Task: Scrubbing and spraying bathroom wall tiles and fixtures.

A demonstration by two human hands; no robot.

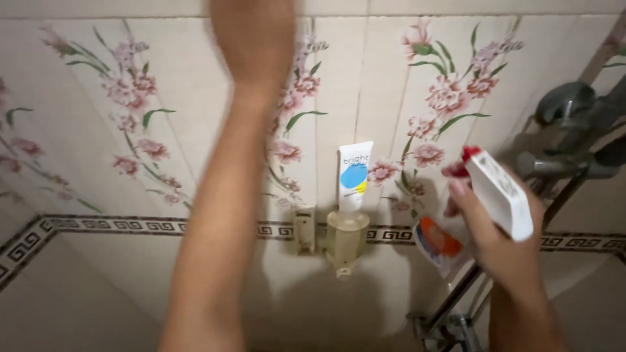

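Observation:
My right hand [505,244] grips a white spray bottle [499,195] with a red nozzle, held in front of the flowered wall tiles at the right. My left arm reaches straight up the middle of the view; my left hand [253,36] is blurred at the top edge against the tiles, and whether it holds anything cannot be made out. A white tube with a blue spot [354,176] stands upside down in a cream wall holder [344,238] between my two arms.
An orange-and-white packet [438,244] hangs on the wall just left of my right hand. Chrome shower fittings [570,127] and a pipe [456,300] run down the right side. A dark patterned border strip [98,225] crosses the tiles.

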